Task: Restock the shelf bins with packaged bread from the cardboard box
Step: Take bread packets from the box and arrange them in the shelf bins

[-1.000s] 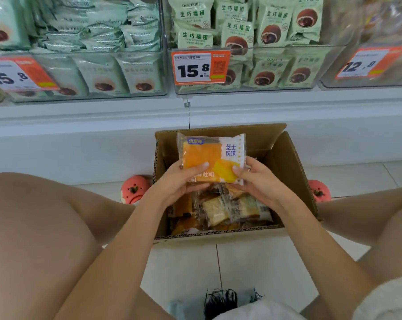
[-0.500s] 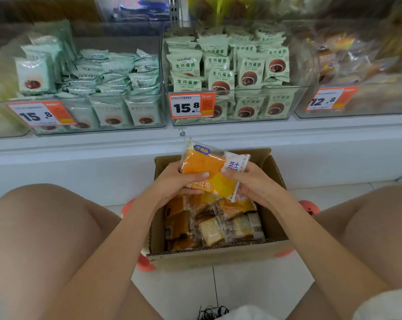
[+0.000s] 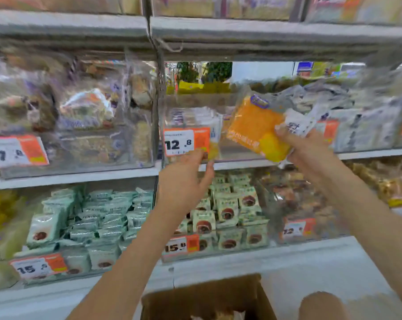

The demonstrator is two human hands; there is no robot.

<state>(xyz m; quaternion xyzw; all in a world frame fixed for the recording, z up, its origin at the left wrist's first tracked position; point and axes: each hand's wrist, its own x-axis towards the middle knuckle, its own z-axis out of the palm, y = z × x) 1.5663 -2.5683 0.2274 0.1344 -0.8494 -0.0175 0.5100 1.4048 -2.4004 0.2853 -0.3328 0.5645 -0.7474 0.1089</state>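
one bread pack (image 3: pixel 256 128) is up at shelf height, pinched at its right end by your right hand (image 3: pixel 307 150), thumb on the front and the other fingers curled behind. it hangs tilted in front of the clear bin (image 3: pixel 232 155) behind the 12.8 price tag (image 3: pixel 186 142), not yet inside. your left hand (image 3: pixel 183 183) is empty, fingers loosely spread, tips close to the bin's front edge below that tag; the blur hides whether they touch it. the cardboard box (image 3: pixel 207 299) sits below by your knee. you look to be mid-placement. next, lift the pack over the front wall and stand it beside the matching packs (image 3: pixel 195 120) already there, steadying the bin with the free hand.
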